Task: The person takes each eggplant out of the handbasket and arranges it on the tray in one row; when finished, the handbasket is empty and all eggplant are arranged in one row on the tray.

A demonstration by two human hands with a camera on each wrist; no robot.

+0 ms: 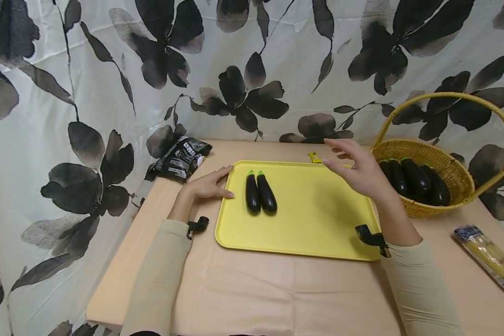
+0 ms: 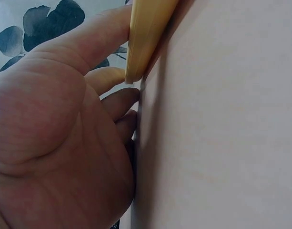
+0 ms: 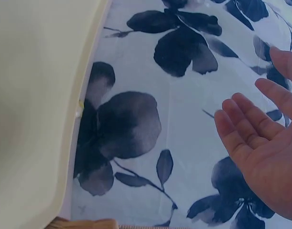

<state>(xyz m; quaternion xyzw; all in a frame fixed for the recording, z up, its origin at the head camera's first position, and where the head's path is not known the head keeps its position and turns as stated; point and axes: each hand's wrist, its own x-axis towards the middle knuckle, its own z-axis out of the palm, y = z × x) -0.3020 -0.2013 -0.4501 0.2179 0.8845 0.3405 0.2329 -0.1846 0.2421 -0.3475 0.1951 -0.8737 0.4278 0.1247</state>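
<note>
My left hand [image 1: 207,184] lies at the left edge of a yellow tray [image 1: 311,233], fingers fairly straight. In the left wrist view its thumb [image 2: 100,40] reaches over the tray's rim [image 2: 148,36] and the index fingertip touches the edge; the other fingers rest near the tabletop. Two small dark eggplants [image 1: 253,193] [image 1: 267,195] with green tips lie side by side on the tray's left part. Above the tray's right back corner, my right hand [image 1: 357,170] hovers with fingers spread apart, holding nothing. The right wrist view shows its bare palm [image 3: 274,167].
A wicker basket [image 1: 466,182] with a tall handle holds several eggplants [image 1: 417,179] right of the tray. A black packet [image 1: 180,158] lies at back left, a small yellow packet [image 1: 314,157] behind the tray. A long clear-and-yellow package [image 1: 491,261] lies at right. Floral cloth [image 1: 235,56] hangs behind.
</note>
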